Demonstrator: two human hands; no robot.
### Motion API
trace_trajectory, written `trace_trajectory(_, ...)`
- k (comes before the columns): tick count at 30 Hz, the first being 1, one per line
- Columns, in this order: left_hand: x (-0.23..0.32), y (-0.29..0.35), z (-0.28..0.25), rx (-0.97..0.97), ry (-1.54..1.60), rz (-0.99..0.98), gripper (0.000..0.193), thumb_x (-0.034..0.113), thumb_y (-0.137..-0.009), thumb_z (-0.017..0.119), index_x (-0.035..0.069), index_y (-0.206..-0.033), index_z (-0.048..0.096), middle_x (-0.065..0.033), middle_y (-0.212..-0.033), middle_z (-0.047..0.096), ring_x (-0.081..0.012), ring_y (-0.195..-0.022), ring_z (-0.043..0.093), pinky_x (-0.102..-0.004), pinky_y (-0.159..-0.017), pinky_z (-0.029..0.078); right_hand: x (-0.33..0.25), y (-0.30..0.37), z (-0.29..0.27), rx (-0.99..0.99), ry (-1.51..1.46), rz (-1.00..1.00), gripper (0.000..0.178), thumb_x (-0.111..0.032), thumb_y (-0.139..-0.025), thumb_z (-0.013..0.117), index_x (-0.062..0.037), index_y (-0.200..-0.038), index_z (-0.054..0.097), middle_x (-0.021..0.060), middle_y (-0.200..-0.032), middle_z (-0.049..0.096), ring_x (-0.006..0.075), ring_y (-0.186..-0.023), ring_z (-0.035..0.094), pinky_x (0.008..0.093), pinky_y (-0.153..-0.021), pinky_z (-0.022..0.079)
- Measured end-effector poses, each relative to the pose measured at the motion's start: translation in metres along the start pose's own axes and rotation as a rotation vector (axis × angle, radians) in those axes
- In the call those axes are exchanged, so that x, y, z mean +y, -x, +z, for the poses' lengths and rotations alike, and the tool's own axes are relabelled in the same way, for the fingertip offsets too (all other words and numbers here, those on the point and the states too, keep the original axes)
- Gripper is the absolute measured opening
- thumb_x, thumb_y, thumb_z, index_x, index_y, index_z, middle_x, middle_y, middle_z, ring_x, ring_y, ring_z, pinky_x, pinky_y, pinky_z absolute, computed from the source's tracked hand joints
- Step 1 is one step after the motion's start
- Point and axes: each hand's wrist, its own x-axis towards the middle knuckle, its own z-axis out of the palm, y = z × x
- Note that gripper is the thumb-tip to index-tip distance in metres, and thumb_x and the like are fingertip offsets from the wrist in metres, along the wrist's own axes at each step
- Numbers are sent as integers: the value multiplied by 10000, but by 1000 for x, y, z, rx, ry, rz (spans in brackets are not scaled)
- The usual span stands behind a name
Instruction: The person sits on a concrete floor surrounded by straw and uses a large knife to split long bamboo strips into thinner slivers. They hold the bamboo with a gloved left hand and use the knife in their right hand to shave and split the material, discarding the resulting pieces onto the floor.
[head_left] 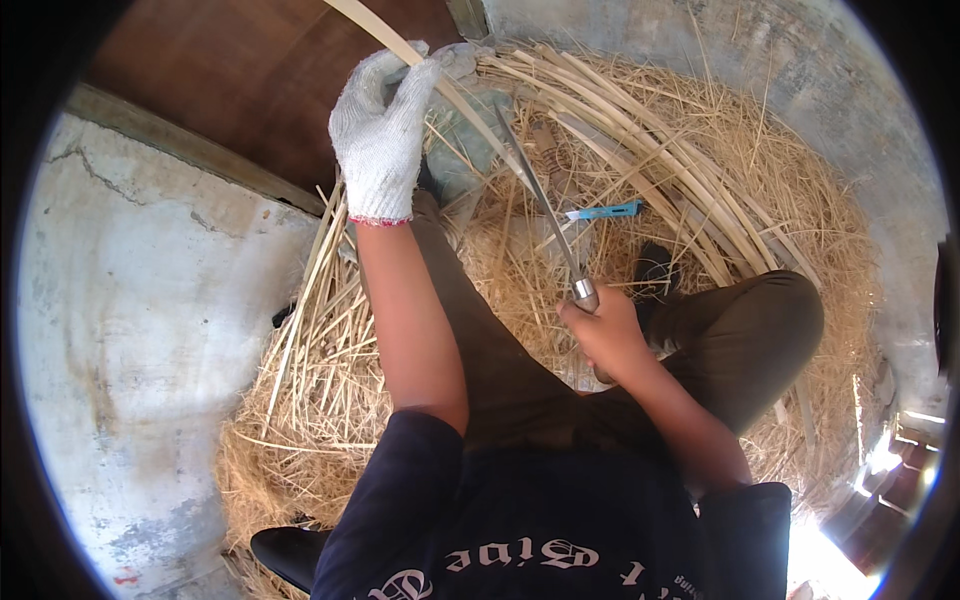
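My left hand (378, 140), in a white knitted glove with a red-edged cuff, is raised at the upper left and closed around a long pale bamboo strip (470, 112). The strip slants from the top edge down toward the middle. My bare right hand (612, 332) grips a long narrow knife (552, 215) by its handle, just below a shiny metal collar. Its blade points up and to the left, close beside the strip's lower end; whether they touch I cannot tell. Most of the knife handle is hidden in my fingers.
A blue utility knife (606, 211) lies just beyond my right hand. Long split bamboo strips (655, 150) curve along the right, over heaped shavings (800, 190). More thin strips (335, 340) are piled at left. A worn wall (150, 320) and brown panel (230, 80) enclose the spot.
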Motion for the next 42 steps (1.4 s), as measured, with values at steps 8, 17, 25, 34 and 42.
trace_trajectory(8, 0, 2, 2, -84, 183, -42, 268, 81, -892, 796, -40, -1127, 747, -98, -1096, 735, -179, -969, 716, -322, -877, 604, 2, -6, 6, 14, -95, 64, 184, -135, -896, 668, 2, -823, 569, 87, -644, 571, 175, -556, 584, 372, -566, 452)
trace_trajectory(17, -12, -1, 2, -7, 151, 14, 264, 170, -897, 795, 13, -1107, 768, -73, -1098, 746, -135, -965, 701, -297, -863, 572, -5, -1, 15, 166, 69, -197, 186, -144, -884, 672, 28, -873, 602, 156, -646, 596, 228, -550, 602, 381, -573, 473)
trace_trajectory(25, -6, -2, -3, 5, -11, 31, 275, 122, -916, 779, -30, -1143, 742, -87, -1107, 731, -163, -957, 713, -308, -858, 593, 28, -33, 17, 46, -208, 388, 155, -123, -896, 665, -4, -832, 590, 53, -589, 550, 191, -406, 526, 369, -374, 426)
trace_trajectory(34, -10, 1, 2, 36, 49, 13, 277, 179, -908, 778, 12, -1127, 755, -83, -1073, 750, -155, -924, 717, -305, -859, 573, 25, -15, 23, 2, -416, 158, 190, -124, -909, 659, -21, -789, 554, 47, -581, 532, 157, -408, 510, 362, -377, 415)
trace_trajectory(42, -13, -2, -12, -19, 36, 15, 276, 140, -926, 770, -23, -1147, 742, -95, -1075, 737, -164, -958, 712, -313, -857, 596, 6, -16, 12, 8, -247, 222, 194, -134, -902, 664, -24, -788, 552, 40, -573, 531, 153, -396, 494, 352, -376, 417)
